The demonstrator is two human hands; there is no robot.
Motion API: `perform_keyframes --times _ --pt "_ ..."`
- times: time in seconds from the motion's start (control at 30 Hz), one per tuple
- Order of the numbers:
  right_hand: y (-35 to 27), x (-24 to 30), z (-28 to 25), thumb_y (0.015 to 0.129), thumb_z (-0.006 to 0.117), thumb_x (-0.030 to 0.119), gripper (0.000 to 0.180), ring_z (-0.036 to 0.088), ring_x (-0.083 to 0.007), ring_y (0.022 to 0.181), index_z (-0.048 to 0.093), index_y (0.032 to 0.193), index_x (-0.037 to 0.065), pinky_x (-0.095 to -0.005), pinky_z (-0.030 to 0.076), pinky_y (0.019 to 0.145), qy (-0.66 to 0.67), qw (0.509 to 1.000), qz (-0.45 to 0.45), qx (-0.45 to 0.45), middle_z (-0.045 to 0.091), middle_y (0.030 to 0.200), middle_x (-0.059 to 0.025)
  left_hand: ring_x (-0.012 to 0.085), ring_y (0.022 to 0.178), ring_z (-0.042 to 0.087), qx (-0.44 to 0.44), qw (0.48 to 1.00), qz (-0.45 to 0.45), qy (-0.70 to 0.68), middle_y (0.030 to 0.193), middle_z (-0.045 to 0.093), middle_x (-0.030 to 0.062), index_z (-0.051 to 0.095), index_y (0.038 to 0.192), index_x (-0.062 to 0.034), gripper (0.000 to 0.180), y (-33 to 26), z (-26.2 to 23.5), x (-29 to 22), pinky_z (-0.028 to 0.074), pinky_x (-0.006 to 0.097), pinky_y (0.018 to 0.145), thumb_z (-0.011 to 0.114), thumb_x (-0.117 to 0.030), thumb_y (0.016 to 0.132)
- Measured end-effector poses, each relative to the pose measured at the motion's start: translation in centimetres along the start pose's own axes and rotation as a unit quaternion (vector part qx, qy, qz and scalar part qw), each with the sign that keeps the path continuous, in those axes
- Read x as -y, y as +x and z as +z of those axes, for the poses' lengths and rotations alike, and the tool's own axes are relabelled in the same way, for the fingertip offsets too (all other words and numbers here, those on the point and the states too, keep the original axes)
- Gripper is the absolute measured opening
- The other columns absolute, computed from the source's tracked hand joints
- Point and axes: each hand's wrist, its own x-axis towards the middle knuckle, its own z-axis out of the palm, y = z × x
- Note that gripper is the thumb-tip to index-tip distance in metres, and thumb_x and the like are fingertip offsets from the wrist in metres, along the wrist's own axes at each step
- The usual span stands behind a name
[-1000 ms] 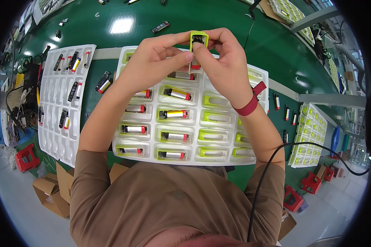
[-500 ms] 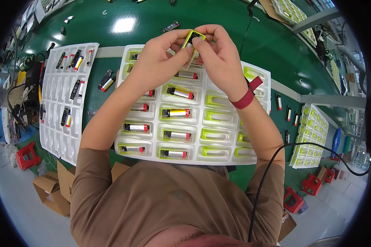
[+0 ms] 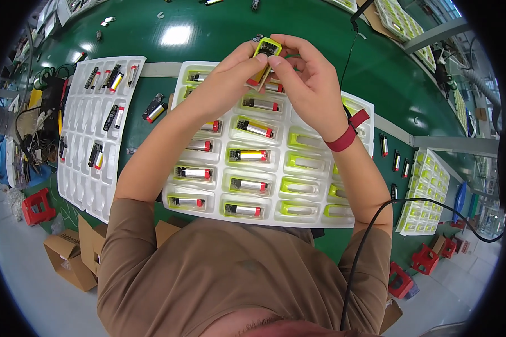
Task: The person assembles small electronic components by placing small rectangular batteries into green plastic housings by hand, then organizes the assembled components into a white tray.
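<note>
A clear case with a lime-green rim (image 3: 276, 44) is up in front of me, above the far part of the white tray (image 3: 279, 147). A dark circuit board and a red-ended cell show inside it. My left hand (image 3: 233, 78) grips the case from its left side, thumb on the front. On the other side, my right hand (image 3: 306, 78) pinches its edge with thumb and curled fingers. Below, the tray's left columns carry cases filled with red-ended cells (image 3: 248, 155). Farther right, lime-rimmed cases (image 3: 299, 185) sit without cells.
To the left lies another white tray (image 3: 76, 180) with several boards and cells. A board with a cell (image 3: 153, 109) rests on the green table (image 3: 219, 33) between the trays. Several dark pieces (image 3: 384, 145) and a tray of lime cases (image 3: 424, 191) are at right. A black cable (image 3: 358, 247) crosses my right arm.
My right thumb has shifted from the case's face to its edge, uncovering more of the board. The cell's red end now shows lower in the case. The whole view has shifted slightly.
</note>
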Motion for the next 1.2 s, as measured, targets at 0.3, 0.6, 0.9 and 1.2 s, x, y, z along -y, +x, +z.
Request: perform_keyframes --times 0.3,0.6,0.9,1.2 --pt "-0.2 0.6 0.3 0.097 0.063 0.006 0.031 0.069 -0.0130 0.076 0.059 0.126 -0.003 -0.0263 0.057 0.066 0.060 0.998 0.028 -0.008 0.066 0.103 -0.0082 0.0086 0.088 0.053 -0.007 0.993 0.067 0.093 0.104 0.058 0.0035 0.046 0.128 0.0007 0.030 -0.1 0.2 0.4 0.047 0.027 0.081 0.043 -0.023 0.110" --pt "-0.1 0.2 0.4 0.098 0.062 0.005 0.030 0.068 -0.0116 0.072 0.057 0.126 -0.004 -0.0241 0.054 0.062 0.089 0.995 0.038 0.001 0.066 0.103 -0.0087 0.0086 0.082 0.054 -0.029 0.985 0.081 0.148 0.103 0.057 0.0030 0.046 0.128 -0.0013 0.028 0.0 0.8 0.9 0.047 0.026 0.076 0.040 -0.022 0.110" --pt "-0.3 0.2 0.6 0.100 0.060 0.006 0.033 0.068 -0.0118 0.071 0.053 0.130 -0.004 -0.0241 0.053 0.060 0.129 0.988 0.085 0.020 0.065 0.105 -0.0080 0.0113 0.074 0.057 -0.037 0.990 0.037 0.135 0.091 0.060 0.0075 0.042 0.114 0.0024 0.024 -0.3 0.9 -0.4 0.048 0.028 0.068 0.042 -0.021 0.107" --pt "-0.5 0.0 0.1 0.104 0.054 0.008 0.034 0.067 -0.0137 0.075 0.048 0.135 -0.003 -0.0262 0.056 0.067 0.129 0.987 0.074 0.067 0.059 0.107 -0.0074 0.0108 0.073 0.056 -0.021 0.987 0.044 0.150 0.090 0.060 0.0076 0.041 0.119 0.0029 0.029 -0.2 0.8 -0.3 0.048 0.028 0.066 0.041 -0.024 0.109"
